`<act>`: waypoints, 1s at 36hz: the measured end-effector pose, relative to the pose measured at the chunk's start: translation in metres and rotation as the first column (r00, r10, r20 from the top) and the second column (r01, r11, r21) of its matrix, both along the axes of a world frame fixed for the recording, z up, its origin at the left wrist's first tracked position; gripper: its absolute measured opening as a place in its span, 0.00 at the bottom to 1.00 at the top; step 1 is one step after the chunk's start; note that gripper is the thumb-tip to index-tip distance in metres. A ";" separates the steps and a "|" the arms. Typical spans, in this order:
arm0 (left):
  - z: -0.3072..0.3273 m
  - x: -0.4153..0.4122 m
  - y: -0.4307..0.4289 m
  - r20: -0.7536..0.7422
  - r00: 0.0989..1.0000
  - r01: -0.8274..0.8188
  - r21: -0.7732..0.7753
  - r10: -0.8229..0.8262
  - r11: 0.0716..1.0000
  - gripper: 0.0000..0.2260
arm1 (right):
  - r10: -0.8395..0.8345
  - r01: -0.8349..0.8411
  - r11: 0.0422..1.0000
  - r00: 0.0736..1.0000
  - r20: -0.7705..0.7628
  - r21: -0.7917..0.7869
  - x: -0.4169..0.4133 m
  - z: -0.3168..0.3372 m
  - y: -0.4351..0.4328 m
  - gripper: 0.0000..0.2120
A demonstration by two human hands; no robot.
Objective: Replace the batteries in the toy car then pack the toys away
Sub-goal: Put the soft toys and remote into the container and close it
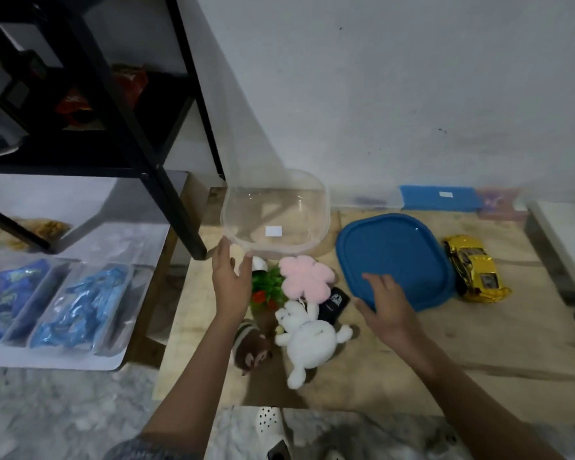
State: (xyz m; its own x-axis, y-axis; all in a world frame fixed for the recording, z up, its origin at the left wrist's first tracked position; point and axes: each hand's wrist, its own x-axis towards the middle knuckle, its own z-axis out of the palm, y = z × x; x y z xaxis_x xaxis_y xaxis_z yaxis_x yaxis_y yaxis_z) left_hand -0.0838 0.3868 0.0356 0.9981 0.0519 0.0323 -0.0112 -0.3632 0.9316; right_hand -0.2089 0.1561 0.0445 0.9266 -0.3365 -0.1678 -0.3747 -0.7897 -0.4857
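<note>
Resting the right hand (384, 302) on the near left corner of the blue lid (395, 257), fingers spread and relaxed on top, thumb at the lid's edge, gripping nothing. Holding the left hand (231, 280) open well to the left of the lid, fingers straight, fingertips up at the near rim of the clear plastic container (274, 215) sitting just left of the lid and farther back; not telling whether touching it or not. Showing the yellow toy car (475, 268) on its wheels just right of the lid, on the wooden bench (412, 360). Crowding the other toys to the left of the lid: a pink flower plush (306, 277) nearest its left edge, a green plastic plant (268, 287) farther left, a white bunny plush (307, 336) nearer the person, and a brown plush (251, 350) farthest left, partly hidden behind the left forearm.
</note>
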 end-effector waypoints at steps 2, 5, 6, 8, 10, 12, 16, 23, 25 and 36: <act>0.001 -0.019 0.011 0.051 0.998 0.021 0.063 -0.025 0.998 0.20 | 0.026 -0.031 0.995 0.998 0.052 0.093 -0.004 0.008 0.027 0.32; -0.005 -0.051 0.027 0.040 0.998 0.050 0.147 -0.057 0.988 0.19 | 0.179 -0.179 0.984 0.981 0.075 -0.007 -0.019 0.003 0.072 0.39; -0.010 -0.061 0.033 0.031 0.996 0.076 0.189 -0.084 0.979 0.19 | 0.235 -0.229 0.970 0.969 0.074 -0.079 -0.023 -0.003 0.083 0.39; -0.022 -0.077 0.043 0.010 0.988 0.146 0.279 -0.155 0.949 0.18 | 0.277 -0.265 0.951 0.959 0.055 -0.156 -0.024 -0.013 0.098 0.38; -0.032 -0.088 0.051 -0.028 0.981 0.190 0.350 -0.193 0.917 0.18 | 0.274 -0.259 0.951 0.959 0.069 -0.170 -0.015 -0.020 0.104 0.40; -0.037 -0.094 0.055 -0.061 0.980 0.196 0.391 -0.187 0.899 0.19 | 0.275 -0.260 0.948 0.959 0.063 -0.185 -0.001 -0.025 0.106 0.42; -0.041 -0.096 0.058 -0.074 0.983 0.181 0.401 -0.166 0.898 0.21 | 0.265 -0.262 0.944 0.964 -0.009 -0.203 0.025 -0.032 0.112 0.46; -0.046 -0.094 0.063 -0.033 0.982 0.181 0.428 -0.185 0.886 0.24 | 0.206 -0.232 0.952 0.968 -0.143 -0.198 0.058 -0.035 0.110 0.47; -0.046 -0.094 0.063 -0.010 0.981 0.178 0.426 -0.193 0.887 0.22 | 0.233 -0.263 0.946 0.958 -0.165 -0.189 0.062 -0.035 0.108 0.46; -0.050 -0.091 0.057 0.027 0.986 0.139 0.392 -0.162 0.910 0.20 | 0.251 -0.278 0.948 0.952 -0.174 -0.156 0.066 -0.037 0.105 0.41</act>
State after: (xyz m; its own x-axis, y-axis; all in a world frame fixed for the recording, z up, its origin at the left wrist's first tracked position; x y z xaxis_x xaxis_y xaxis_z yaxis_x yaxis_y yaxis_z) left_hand -0.1743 0.4442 -0.0139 0.9890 -0.1267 0.0767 -0.1432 -0.6851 0.7142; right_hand -0.1427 0.2607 0.0077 0.9549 -0.1197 -0.2717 -0.1985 -0.9379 -0.2844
